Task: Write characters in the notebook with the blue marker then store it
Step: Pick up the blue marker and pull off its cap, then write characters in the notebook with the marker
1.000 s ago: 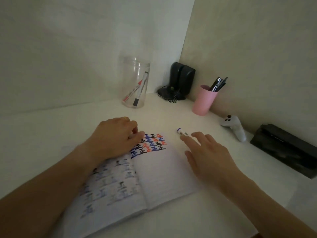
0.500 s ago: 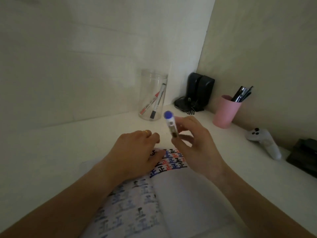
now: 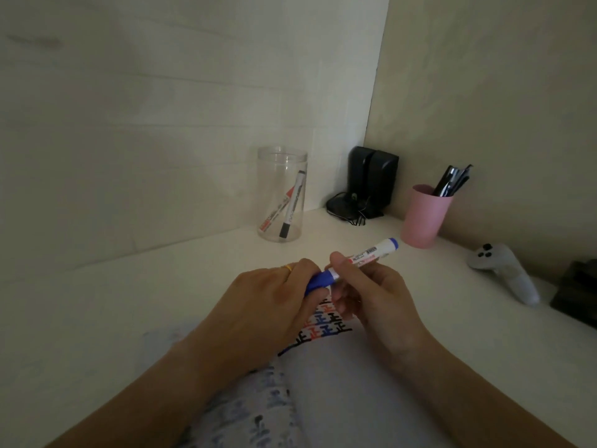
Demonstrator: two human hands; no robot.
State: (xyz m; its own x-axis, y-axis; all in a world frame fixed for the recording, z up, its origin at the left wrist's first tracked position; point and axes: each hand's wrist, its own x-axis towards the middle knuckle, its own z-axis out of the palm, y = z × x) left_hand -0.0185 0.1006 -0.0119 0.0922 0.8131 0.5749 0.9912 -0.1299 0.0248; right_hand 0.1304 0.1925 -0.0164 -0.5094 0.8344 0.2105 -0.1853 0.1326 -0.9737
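Note:
The blue marker (image 3: 365, 256) is held level above the open notebook (image 3: 342, 392), its white barrel pointing right and up. My right hand (image 3: 365, 295) grips the barrel near the middle. My left hand (image 3: 274, 305) closes its fingers on the blue cap (image 3: 319, 281) at the marker's left end. The cap still sits on the marker. Rows of black, blue and red characters show on the notebook's page between my two hands; the left page is partly hidden by my left forearm.
A clear jar (image 3: 281, 195) with a red and a black marker stands at the back. Black speakers (image 3: 371, 179) fill the corner. A pink cup (image 3: 424, 215) of pens, a white controller (image 3: 507, 273) and a black box (image 3: 578, 295) line the right wall.
My right hand picked the marker up from the desk and brought it in over the notebook. My left hand lifted off the page and took hold of the cap.

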